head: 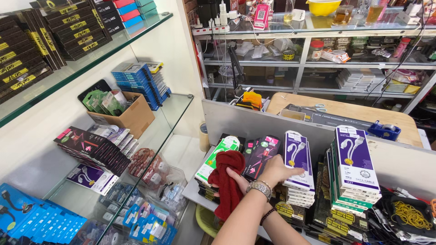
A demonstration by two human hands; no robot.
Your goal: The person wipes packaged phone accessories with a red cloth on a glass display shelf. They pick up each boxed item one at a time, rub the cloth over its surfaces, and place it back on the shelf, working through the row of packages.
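Note:
My right hand [237,178] grips a dark red cloth [228,181] that hangs in front of a stack of green and white boxes [217,156]. My left hand [274,170], with a metal watch on its wrist, crosses over the right forearm. It holds the top white and purple cable box [297,156] of a stack, thumb on the box's front. Dark boxes with pink marks [262,154] stand upright just left of that hand.
A taller stack of white and purple cable boxes [356,165] stands to the right, with black and yellow boxes [334,218] below. Glass shelves [175,111] at the left carry a cardboard box [134,118] and blue packets. Behind are a wooden table [349,111] and a tape dispenser [384,130].

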